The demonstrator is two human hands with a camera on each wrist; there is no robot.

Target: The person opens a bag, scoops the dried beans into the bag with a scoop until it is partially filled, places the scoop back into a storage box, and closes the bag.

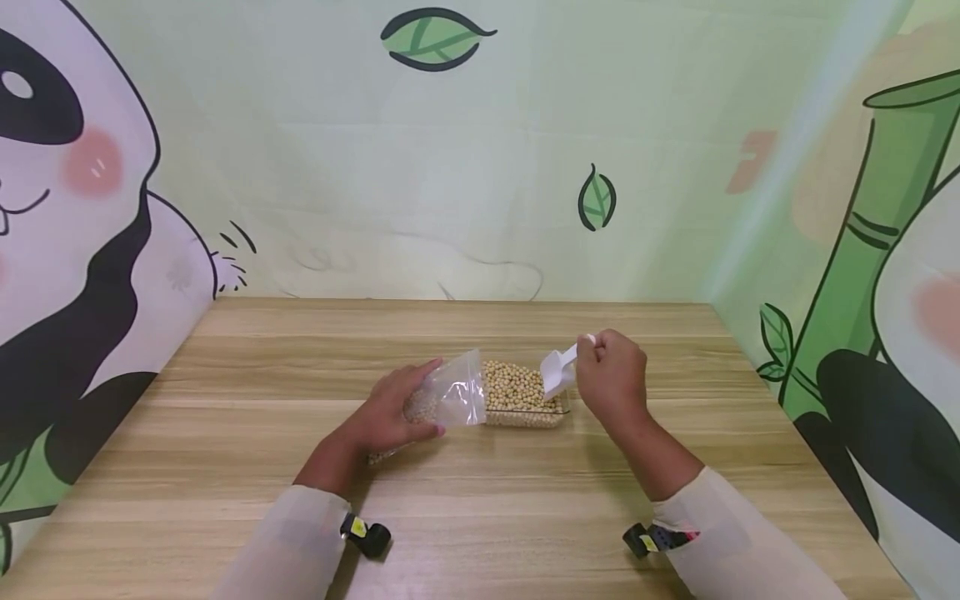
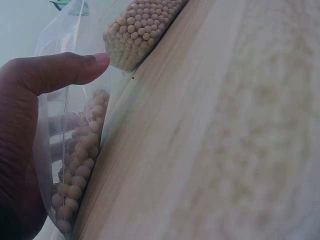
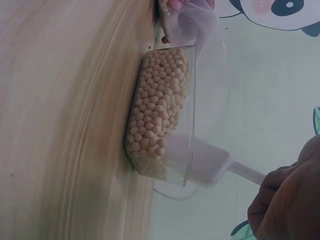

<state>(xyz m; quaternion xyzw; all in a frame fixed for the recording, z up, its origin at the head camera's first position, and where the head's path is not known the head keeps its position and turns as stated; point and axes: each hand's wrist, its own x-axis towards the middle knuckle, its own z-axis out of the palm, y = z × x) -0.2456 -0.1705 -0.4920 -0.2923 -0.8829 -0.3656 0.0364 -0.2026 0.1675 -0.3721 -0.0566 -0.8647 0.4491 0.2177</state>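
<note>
My left hand (image 1: 393,408) grips a clear plastic zip bag (image 1: 461,393), its thumb lying across the bag near the mouth in the left wrist view. Soybeans (image 2: 80,175) fill the lower part of that bag, which lies along the tabletop. Its mouth faces a clear rectangular box (image 3: 192,90) full of soybeans (image 1: 513,385). My right hand (image 1: 613,377) holds a white scoop (image 1: 557,372) by its handle, fingers curled round the end. The scoop's bowl dips into the right end of the box, its tip down among the beans.
Everything rests on a wood-grain table (image 1: 480,517). A printed backdrop (image 1: 330,167) with pandas, leaves and bamboo rises behind the table and on both sides. Each wrist carries a small black camera (image 1: 372,540).
</note>
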